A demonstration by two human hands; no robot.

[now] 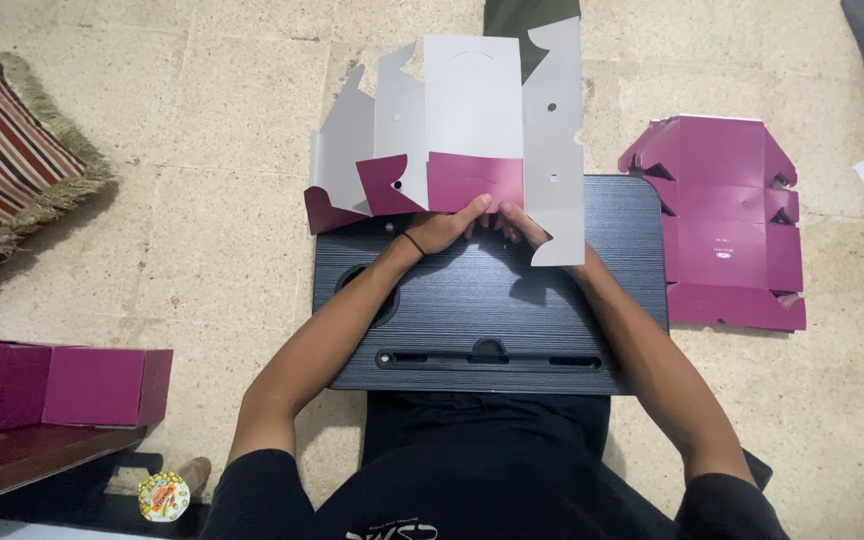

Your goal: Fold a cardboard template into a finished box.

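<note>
Two hands, left hand [440, 232] and right hand [522, 224], pinched the near magenta flap of a flat white cardboard box blank [472, 105]. It rested on a black lap desk [512, 320]. Flat magenta blanks [727, 225] lay right.

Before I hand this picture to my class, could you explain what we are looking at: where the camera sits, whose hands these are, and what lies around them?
The single picture comes from a camera worn on a person's head, looking down at their own two bare arms. No machine is involved. The person sits on a pale tiled floor with a black grooved lap desk in front of them. Both hands meet at its far edge: the left hand, with a dark band at the wrist, and the right hand press on a flat die-cut cardboard box blank, white inside and magenta outside, folding up one magenta flap. Another unfolded magenta box blank lies to the right, an assembled magenta box sits left, and a striped fringed rug is farther left.
</note>
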